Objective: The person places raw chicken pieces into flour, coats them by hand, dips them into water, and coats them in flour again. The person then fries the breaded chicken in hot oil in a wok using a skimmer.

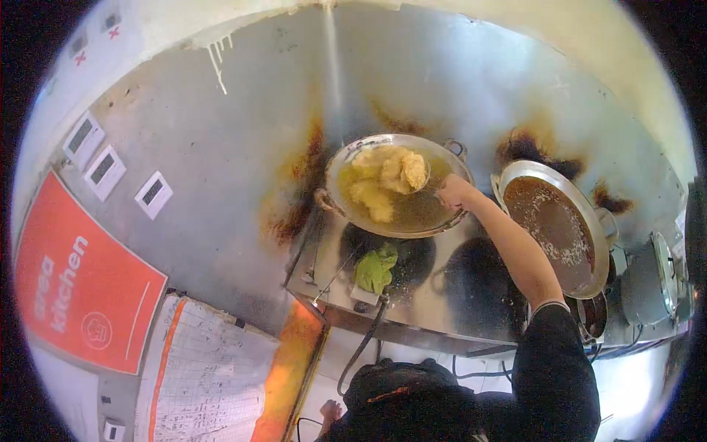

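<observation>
My right hand (456, 193) reaches over the near right rim of a wide wok (406, 230) of oil. It is closed around the handle of a skimmer (428, 175), whose round rim shows beside the pieces it carries. Golden battered fried pieces (403, 168) sit in and around it, and more pale pieces (373, 199) lie in the oil to the left. Down at my left side hangs my left hand (331, 411), away from the stove. Its fingers show small and loosely apart, with nothing seen in them.
A second large pan (549, 221) with dark oil and floating crumbs stands on the right, beside a lidded pot (648, 283). A green cloth or leaf-like bundle (376, 269) lies on the stove front (335, 295). White timers (154, 194) are fixed to the metal wall.
</observation>
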